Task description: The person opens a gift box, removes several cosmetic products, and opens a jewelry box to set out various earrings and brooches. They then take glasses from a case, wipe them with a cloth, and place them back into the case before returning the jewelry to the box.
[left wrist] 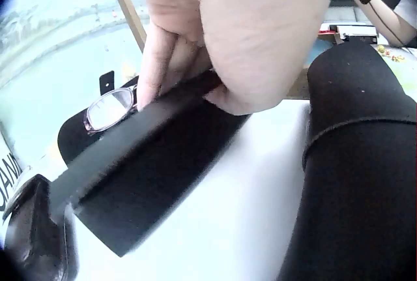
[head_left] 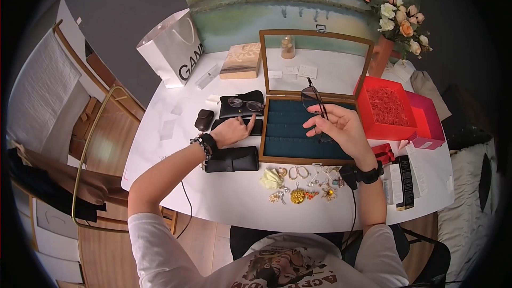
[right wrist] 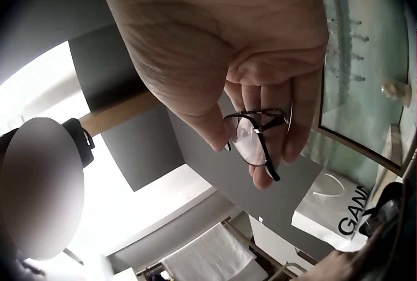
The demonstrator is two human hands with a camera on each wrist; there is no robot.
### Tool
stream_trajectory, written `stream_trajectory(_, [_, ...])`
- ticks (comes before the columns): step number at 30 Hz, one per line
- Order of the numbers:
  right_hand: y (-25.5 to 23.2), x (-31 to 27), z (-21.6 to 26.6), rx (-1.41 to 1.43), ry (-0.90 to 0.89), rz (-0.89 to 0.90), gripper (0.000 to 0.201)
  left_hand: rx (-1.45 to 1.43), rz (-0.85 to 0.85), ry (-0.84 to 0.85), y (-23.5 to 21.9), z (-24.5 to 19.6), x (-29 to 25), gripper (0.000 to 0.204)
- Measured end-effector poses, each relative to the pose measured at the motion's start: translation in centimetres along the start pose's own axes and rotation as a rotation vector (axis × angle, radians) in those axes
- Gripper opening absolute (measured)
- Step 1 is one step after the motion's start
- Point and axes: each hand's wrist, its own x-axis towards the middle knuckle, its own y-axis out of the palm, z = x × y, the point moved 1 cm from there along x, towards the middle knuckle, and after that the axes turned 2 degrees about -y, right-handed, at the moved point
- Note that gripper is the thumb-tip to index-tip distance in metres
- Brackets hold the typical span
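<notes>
My right hand (head_left: pixel 341 128) holds a pair of dark-framed eyeglasses (right wrist: pixel 247 141) by the frame, raised over the teal-lined wooden display box (head_left: pixel 282 152). Its glass lid stands up at the back. With thumb and fingers, my left hand (head_left: pixel 230 132) grips the edge of a black glasses case (left wrist: pixel 146 183), left of the box. Just behind it lies another black case (head_left: pixel 228 110) with purple-framed eyeglasses (head_left: pixel 252 105) resting on top. A third black case (head_left: pixel 233 161) lies nearer me, closed, and a small dark brown case (head_left: pixel 204 120) sits to the left.
Jewellery (head_left: pixel 297 196) and a pale yellow flower (head_left: pixel 272 178) lie along the front of the table. On the right are a red box (head_left: pixel 373 122) with shredded paper and a vase (head_left: pixel 380 58) of flowers. A white paper bag (head_left: pixel 168 48) stands back left.
</notes>
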Motion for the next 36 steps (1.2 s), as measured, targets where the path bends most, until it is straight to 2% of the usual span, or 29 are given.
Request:
stream_trajectory(2, [0.1, 0.0, -0.1, -0.005, 0.006, 0.003, 0.037, 0.043, 0.036, 0.051, 0.3, 0.2, -0.2, 0.070])
stream_trajectory(4, [0.3, 0.0, -0.3, 0.032, -0.015, 0.005, 0.036, -0.122, -0.068, -0.015, 0.7, 1.1, -0.6, 0.055])
stream_trajectory(5, [0.4, 0.1, -0.5, 0.032, -0.016, 0.005, 0.036, -0.120, -0.068, -0.016, 0.4, 1.8, -0.6, 0.055])
stream_trajectory(7, [0.5, 0.2, -1.3, 0.041, 0.012, -0.048, 0.038, -0.448, 0.106, -0.132, -0.2, 3.4, -0.7, 0.039])
stream_trajectory(8, [0.8, 0.3, -1.9, 0.040, 0.011, -0.048, 0.038, -0.578, 0.024, -0.238, -1.0, 3.9, -1.0, 0.026])
stream_trajectory(9, [1.1, 0.3, -2.5, -0.003, -0.028, -0.040, 0.036, -0.579, 0.022, -0.238, -0.8, 4.2, -1.0, 0.026])
stream_trajectory(11, [2.1, 0.7, -3.7, -0.049, -0.069, -0.028, 0.034, -0.854, -0.059, -0.357, -1.1, 5.8, -1.3, 0.022])
stream_trajectory(12, [2.6, 1.0, -4.2, -0.236, -0.165, -0.009, 0.033, -0.945, 0.019, -0.470, -1.9, 6.4, -1.3, 0.021])
stream_trajectory(13, [3.3, 1.4, -4.8, -0.422, -0.260, 0.009, 0.032, -0.944, 0.017, -0.472, -1.6, 7.0, -1.4, 0.021])
stream_trajectory(15, [4.8, 2.4, -6.6, -0.457, -0.237, -0.031, 0.030, -1.168, -0.086, -0.517, 1.2, 8.3, -1.7, 0.020])
stream_trajectory(16, [5.6, 3.3, -7.1, -0.562, -0.235, 0.013, 0.033, -1.318, -0.095, -0.510, 2.9, 8.7, -1.6, 0.016])
stream_trajectory(17, [6.3, 4.2, -7.7, -0.668, -0.232, 0.057, 0.036, -1.318, -0.094, -0.506, 3.5, 8.8, -1.5, 0.016])
stream_trajectory(19, [8.0, 6.3, -9.1, -0.683, -0.238, 0.025, 0.034, -1.536, -0.107, -0.503, 4.0, 9.1, -1.5, 0.014])
stream_trajectory(22, [9.9, 9.9, -11.6, -0.800, -0.171, 0.046, 0.029, -1.626, -0.060, -0.478, 3.6, 9.4, -1.5, 0.019])
stream_trajectory(24, [11.0, 12.0, -14.1, -1.061, -0.440, 0.091, 0.026, -1.641, -0.057, -0.469, 3.8, 9.7, -1.4, 0.020])
stream_trajectory(27, [12.5, 13.5, -15.8, -1.109, -0.465, 0.171, 0.026, -1.641, -0.066, -0.449, 4.0, 9.9, -1.5, 0.021])
stream_trajectory(28, [12.8, 13.8, -16.2, -1.091, -0.400, 0.177, 0.024, -1.626, -0.077, -0.438, 4.0, 9.9, -1.5, 0.022])
stream_trajectory(34, [13.2, 15.0, -19.5, -1.077, -0.325, 0.339, 0.023, -1.668, -0.096, -0.449, 3.8, 9.5, -1.9, 0.021])
stream_trajectory(35, [13.3, 14.9, -19.9, -1.076, -0.323, 0.342, 0.023, -1.671, -0.096, -0.452, 4.1, 9.4, -1.9, 0.021])
stream_trajectory(36, [13.4, 14.8, -20.3, -1.126, -0.416, 0.322, 0.022, -1.648, -0.115, -0.465, 4.3, 9.3, -2.0, 0.022])
